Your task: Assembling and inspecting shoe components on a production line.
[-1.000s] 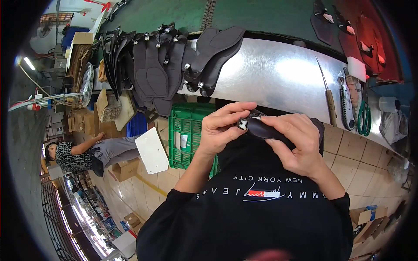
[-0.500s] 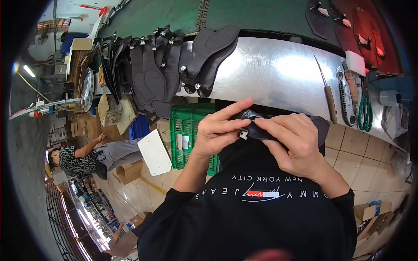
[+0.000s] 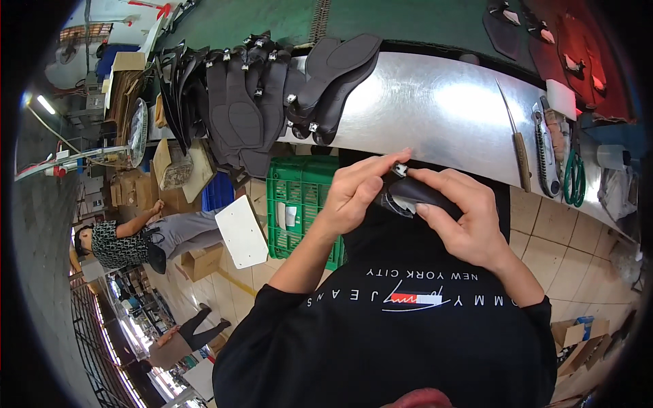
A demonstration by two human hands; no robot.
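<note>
Just in front of my black top I hold a black sandal (image 3: 427, 193) with a curved strap and a small shiny metal ornament. My right hand (image 3: 468, 216) is closed around its sole, the thumb pressed on the near side. At the strap end, my left hand (image 3: 354, 194) is closed on the sandal, its fingertips beside the ornament. The fingers partly hide the strap. More dark sandals (image 3: 340, 64) with similar ornaments lie on the metal bench (image 3: 435, 102) beyond my left hand.
At the bench's right lie an awl (image 3: 515, 139) with a wooden handle, a utility knife (image 3: 544, 153) and green-handled scissors (image 3: 575, 178). A green crate (image 3: 272, 211) and a white board (image 3: 241, 232) stand to the left. Another person (image 3: 129, 241) is farther left.
The sandal has turned in my hands, so the ornament now faces up near the left fingertips and the strap loop shows below. My left thumb has lifted away from the ornament.
</note>
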